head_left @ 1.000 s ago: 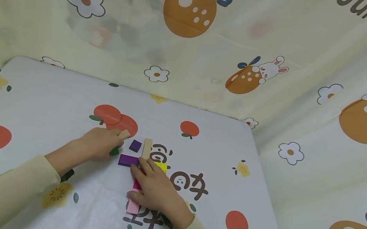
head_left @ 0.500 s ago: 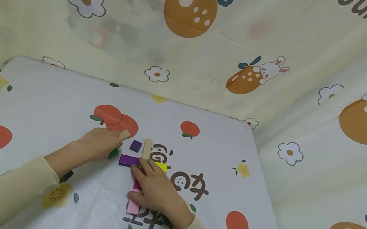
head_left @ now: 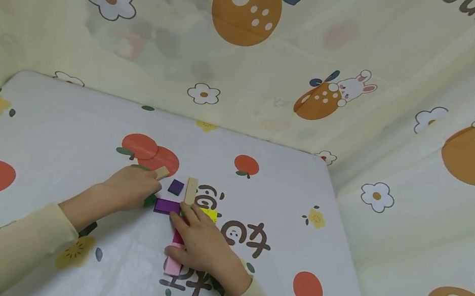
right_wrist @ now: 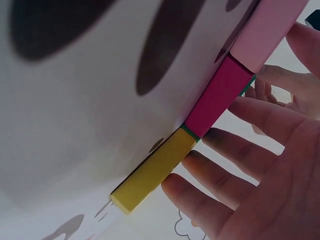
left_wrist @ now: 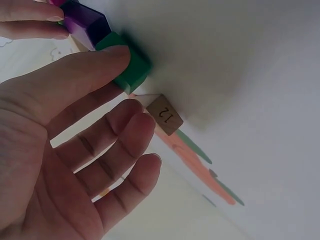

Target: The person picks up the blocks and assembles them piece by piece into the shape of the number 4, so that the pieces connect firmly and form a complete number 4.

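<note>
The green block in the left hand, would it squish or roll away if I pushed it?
The green block probably won't roll, because its sides look flat with straight edges. It's likely stiff, since no dent shows where the left hand pinches it. It might slide a little, as its surface looks smooth.

In the head view I register soft, even light on the tablecloth (head_left: pixel 65 127), with a diffuse shadow beside the left sleeve (head_left: pixel 15 245). Both wrist views read dimmer and greyer; in the left, shadow borders the green block (left_wrist: pixel 136 68), yet the wooden block (left_wrist: pixel 165 115) resolves legibly.
</note>
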`<state>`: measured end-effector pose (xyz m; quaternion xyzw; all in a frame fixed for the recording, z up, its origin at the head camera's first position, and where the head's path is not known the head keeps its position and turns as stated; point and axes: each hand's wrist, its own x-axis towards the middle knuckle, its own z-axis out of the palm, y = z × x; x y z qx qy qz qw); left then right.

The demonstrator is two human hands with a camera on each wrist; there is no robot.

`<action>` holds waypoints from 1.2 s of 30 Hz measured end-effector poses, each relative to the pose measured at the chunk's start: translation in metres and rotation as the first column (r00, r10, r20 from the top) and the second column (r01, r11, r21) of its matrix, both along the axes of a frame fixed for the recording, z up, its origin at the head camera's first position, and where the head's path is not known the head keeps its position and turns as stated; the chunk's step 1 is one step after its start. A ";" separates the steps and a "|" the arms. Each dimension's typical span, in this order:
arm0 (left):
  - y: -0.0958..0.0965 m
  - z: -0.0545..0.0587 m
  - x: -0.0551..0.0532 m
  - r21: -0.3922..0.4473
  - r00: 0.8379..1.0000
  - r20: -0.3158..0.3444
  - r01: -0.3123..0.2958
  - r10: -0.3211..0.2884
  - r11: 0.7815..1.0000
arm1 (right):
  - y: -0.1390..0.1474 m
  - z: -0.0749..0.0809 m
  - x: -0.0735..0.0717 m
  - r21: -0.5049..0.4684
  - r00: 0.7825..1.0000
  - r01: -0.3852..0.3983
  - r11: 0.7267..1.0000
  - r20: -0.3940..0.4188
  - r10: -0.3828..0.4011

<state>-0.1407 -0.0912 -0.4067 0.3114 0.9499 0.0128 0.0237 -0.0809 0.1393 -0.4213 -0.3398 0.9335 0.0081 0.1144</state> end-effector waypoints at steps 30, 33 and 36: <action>0.008 -0.013 0.052 0.070 0.976 -0.218 0.043 -0.026 0.997 | -0.001 0.000 0.000 0.017 1.000 -0.008 1.000 -0.016 0.008; 0.013 -0.018 0.066 0.076 0.978 -0.209 0.039 -0.023 0.996 | -0.001 -0.001 0.000 0.021 1.000 -0.007 1.000 -0.019 0.007; 0.017 -0.020 0.075 0.066 0.986 -0.169 0.014 -0.002 0.998 | -0.001 -0.001 -0.001 0.026 1.000 -0.005 1.000 -0.023 0.005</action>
